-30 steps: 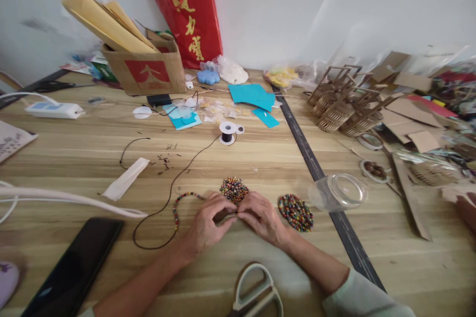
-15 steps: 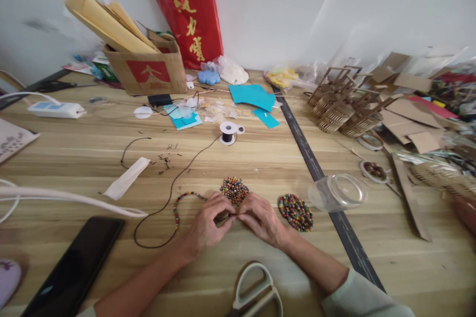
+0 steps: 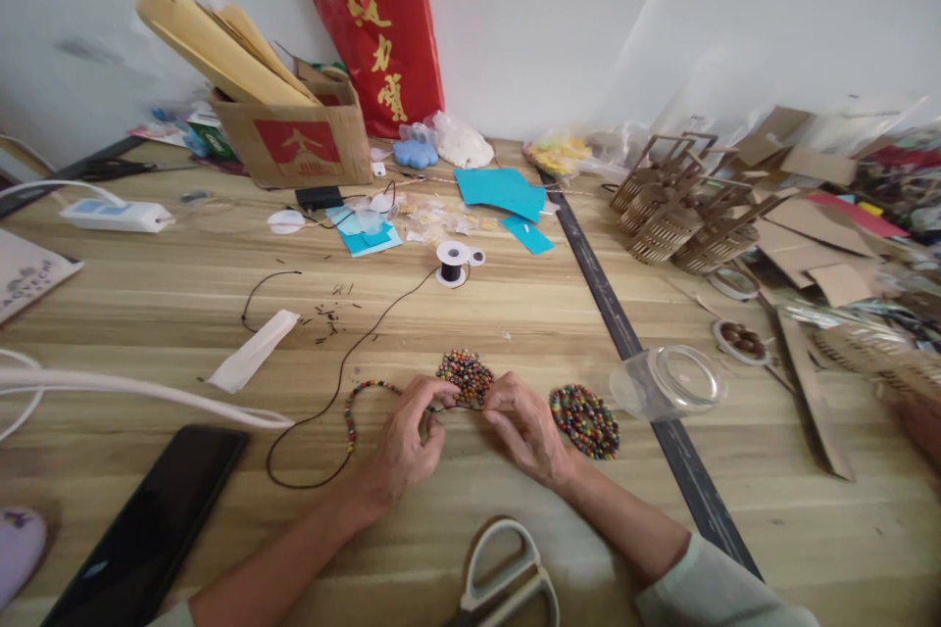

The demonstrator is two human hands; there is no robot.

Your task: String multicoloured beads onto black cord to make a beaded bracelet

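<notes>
My right hand (image 3: 523,428) pinches the end of a thin black cord (image 3: 465,408) between thumb and forefinger. My left hand (image 3: 410,436) is beside it with thumb and forefinger apart, and the cord passes behind its fingers. Whether the other left fingers touch the cord is hidden. Left of that hand curves a string of multicoloured beads (image 3: 350,416), threaded on the cord. The cord loops back across the table to a white spool (image 3: 451,265). A pile of loose beads (image 3: 465,374) lies just beyond my hands. To the right of my right hand is a coiled strand of beads (image 3: 586,421).
Scissors (image 3: 507,573) lie at the front edge, a black phone (image 3: 151,529) at the left. A clear plastic jar (image 3: 668,382) lies on its side at the right. Behind stand a cardboard box (image 3: 294,142) and small woven baskets (image 3: 666,206). A white cable (image 3: 147,387) crosses the left side.
My hands have moved apart from their meeting point, baring a short stretch of cord between them. The left thumb and forefinger have spread. The right hand still pinches the cord.
</notes>
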